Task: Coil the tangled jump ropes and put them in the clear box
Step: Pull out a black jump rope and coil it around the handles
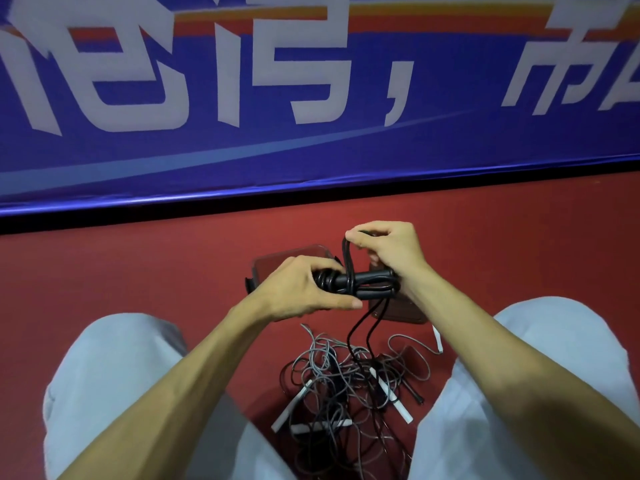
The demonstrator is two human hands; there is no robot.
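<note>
Task in progress, first rope not yet finished. At the centre of the frame the left hand (304,289) grips a bundle of black jump rope (370,282), its handles laid side by side with cord wound around them. The right hand (384,251), just above, pinches a loop of the same cord between thumb and fingers. Two black strands hang from the bundle down to the tangle (346,386) of grey and black ropes with white handles (394,400), which lies on the red floor (138,271) at lower centre, between the person's knees. The clear box (277,263) stands on the floor behind the hands; its contents cannot be told. Judged remaining: finishing this coil, boxing it, and coiling the tangled ropes.
</note>
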